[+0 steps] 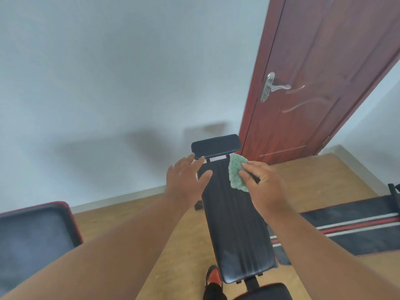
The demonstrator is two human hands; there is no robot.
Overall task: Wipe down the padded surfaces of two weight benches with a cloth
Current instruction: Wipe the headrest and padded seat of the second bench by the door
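Note:
A black padded weight bench (233,224) runs away from me in the middle, with a separate black head pad (216,145) at its far end. My right hand (263,182) grips a crumpled green cloth (236,172) against the upper right part of the long pad. My left hand (186,179) hovers at the pad's upper left edge with fingers spread, holding nothing. A second bench (355,228), black with red and white stripes, lies low on the right.
A dark padded seat with red trim (36,237) stands at the lower left. A red-brown door (320,79) with a metal handle stands open behind the bench, beside a white wall. My shoe (213,278) is on the wooden floor by the bench's near end.

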